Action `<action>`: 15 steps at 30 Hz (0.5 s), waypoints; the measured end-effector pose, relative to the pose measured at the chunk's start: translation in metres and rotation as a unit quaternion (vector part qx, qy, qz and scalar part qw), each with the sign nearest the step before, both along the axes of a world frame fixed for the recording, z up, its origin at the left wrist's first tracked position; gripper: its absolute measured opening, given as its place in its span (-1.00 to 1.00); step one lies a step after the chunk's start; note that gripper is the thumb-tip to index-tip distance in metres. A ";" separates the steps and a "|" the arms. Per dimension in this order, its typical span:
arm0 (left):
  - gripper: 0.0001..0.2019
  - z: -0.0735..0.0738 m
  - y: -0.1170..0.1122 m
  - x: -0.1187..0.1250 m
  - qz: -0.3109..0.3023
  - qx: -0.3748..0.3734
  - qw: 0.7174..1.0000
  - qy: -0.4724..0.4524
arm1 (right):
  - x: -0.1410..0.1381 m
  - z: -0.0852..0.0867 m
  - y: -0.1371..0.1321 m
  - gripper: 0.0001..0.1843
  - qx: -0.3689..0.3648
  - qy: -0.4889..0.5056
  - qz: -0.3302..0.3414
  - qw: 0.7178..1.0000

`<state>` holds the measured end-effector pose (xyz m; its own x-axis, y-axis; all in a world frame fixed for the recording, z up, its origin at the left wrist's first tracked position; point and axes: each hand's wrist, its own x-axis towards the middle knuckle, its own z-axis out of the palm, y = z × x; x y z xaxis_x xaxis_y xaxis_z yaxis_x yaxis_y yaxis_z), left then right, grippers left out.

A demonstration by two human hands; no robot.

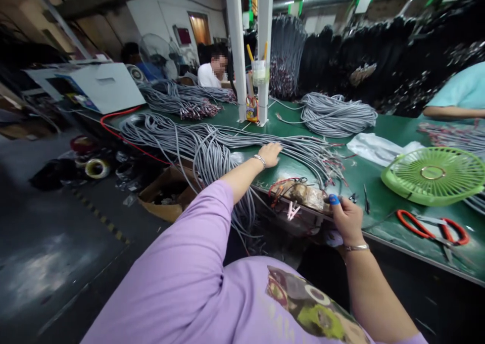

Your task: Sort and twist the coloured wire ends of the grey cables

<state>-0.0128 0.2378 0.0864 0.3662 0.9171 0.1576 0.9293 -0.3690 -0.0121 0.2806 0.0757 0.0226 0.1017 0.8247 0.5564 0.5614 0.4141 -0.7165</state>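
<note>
My left hand (270,154) lies across a long bundle of grey cables (242,138), fingers stretched out over them. The cables' stripped ends (333,164) fan out to the right, showing reddish and white wires. At the table's front edge my right hand (347,217) is closed, with blue wrapping on its thumb. What its fingers hold is hidden. Just left of that thumb sits a tape-wrapped block (312,197) with thin red and black leads. A pink clip (293,211) hangs at its front.
A green fan (434,175), red-handled scissors-like cutters (432,228) and a clear plastic bag (382,149) are on the right. A coiled cable bundle (337,114) lies behind. White posts (234,46) rise mid-table. Two other people sit across the table. A cardboard box (162,210) stands below left.
</note>
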 end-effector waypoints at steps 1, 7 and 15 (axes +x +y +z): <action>-0.41 -0.003 0.008 0.007 -0.005 -0.005 1.000 0.005 | 0.000 0.000 0.000 -0.48 -0.001 -0.001 -0.002 1.000; -0.52 -0.012 0.027 0.035 0.018 -0.047 0.998 0.034 | -0.003 0.009 -0.001 -0.49 -0.025 0.037 -0.016 0.999; -0.56 0.007 0.010 -0.002 -0.040 -0.078 0.994 0.064 | -0.004 0.008 0.001 -0.51 -0.025 0.057 -0.004 0.998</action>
<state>-0.0150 0.2478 0.0931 0.4473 0.8936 -0.0371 0.8913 -0.4488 -0.0642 0.2766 0.0764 0.0302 0.1692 0.8504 0.4982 0.4789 0.3709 -0.7957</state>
